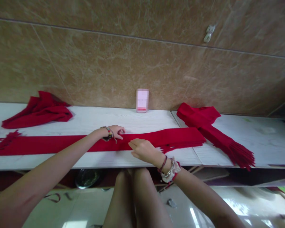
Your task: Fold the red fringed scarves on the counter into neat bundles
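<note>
A long red scarf lies lengthwise along the white tabletop, its fringe spread at the far left. Toward the right it is folded back in layers, and more fringe shows at the near edge beside my right hand. My left hand rests at the scarf's far edge near the middle, fingers bent and apart. Close by on the right, my right hand has its fingers drawn together over the scarf's near edge; the fingertips seem to pinch the cloth, partly hidden by the hand.
A crumpled red cloth lies at the back left. Another red scarf, folded and fringed, lies on the right. A phone-like object leans against the tiled wall. Below the white tabletop, a shelf holds a round dish.
</note>
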`<state>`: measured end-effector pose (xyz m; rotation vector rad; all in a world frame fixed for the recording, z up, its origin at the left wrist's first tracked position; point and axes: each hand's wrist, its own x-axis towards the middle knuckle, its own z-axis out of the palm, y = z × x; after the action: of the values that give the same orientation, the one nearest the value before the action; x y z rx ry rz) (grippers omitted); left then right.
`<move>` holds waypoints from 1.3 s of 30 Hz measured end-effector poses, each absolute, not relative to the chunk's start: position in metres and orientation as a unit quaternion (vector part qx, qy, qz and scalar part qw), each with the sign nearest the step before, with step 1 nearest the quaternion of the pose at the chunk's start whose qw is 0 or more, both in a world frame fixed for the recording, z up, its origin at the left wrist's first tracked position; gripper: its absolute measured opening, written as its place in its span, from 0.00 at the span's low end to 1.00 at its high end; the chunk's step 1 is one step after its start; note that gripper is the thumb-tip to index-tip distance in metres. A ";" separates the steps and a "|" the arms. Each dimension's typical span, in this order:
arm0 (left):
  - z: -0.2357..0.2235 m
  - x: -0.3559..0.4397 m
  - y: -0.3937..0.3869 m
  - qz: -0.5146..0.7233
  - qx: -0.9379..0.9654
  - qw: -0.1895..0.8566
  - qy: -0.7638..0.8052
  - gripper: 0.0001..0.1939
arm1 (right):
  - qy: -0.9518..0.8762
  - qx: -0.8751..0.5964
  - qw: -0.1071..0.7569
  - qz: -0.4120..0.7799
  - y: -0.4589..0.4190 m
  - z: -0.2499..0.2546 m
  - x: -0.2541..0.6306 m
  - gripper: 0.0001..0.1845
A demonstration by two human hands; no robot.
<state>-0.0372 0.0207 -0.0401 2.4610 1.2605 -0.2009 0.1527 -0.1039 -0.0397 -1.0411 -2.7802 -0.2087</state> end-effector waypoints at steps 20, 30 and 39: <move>-0.048 -0.037 0.046 -0.036 0.810 0.405 0.422 0.11 | -0.916 -0.341 0.088 -0.193 -0.089 -0.058 0.108 0.10; -0.030 -0.039 0.048 0.039 0.799 0.436 0.413 0.22 | -0.903 -0.366 0.090 -0.204 -0.093 -0.038 0.117 0.11; 0.059 0.043 0.058 0.160 0.841 0.394 0.334 0.23 | -0.818 -0.541 0.175 -0.086 -0.100 0.043 0.179 0.20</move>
<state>0.0435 0.0578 0.0586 2.1343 0.8477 0.4070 0.1790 -0.1002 0.0429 -1.5325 -2.3173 -0.2446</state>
